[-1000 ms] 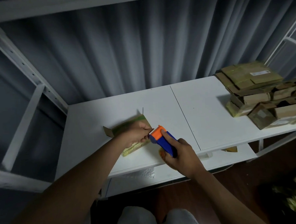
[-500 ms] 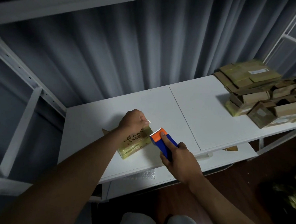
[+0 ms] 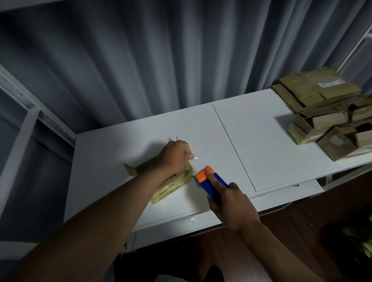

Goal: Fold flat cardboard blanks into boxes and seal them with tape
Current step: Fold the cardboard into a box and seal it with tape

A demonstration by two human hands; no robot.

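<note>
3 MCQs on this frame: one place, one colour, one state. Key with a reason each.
1. Where is the pile of cardboard boxes?
A. right end of the table
B. left end
C. on the floor

2. What colour is the tape dispenser head?
A. green
B. orange
C. white

3. What is the right hand doing?
A. hanging idle
B. lying flat on the table
C. gripping the dispenser

Key: 1 A, the pile sits at the table's right end. 2 B, orange head on a blue body. 3 C, fingers wrap the handle, forefinger on the head.

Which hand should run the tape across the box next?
Right. The right hand already grips the tape dispenser, its orange head at the box edge; the left hand is on the box.
</note>
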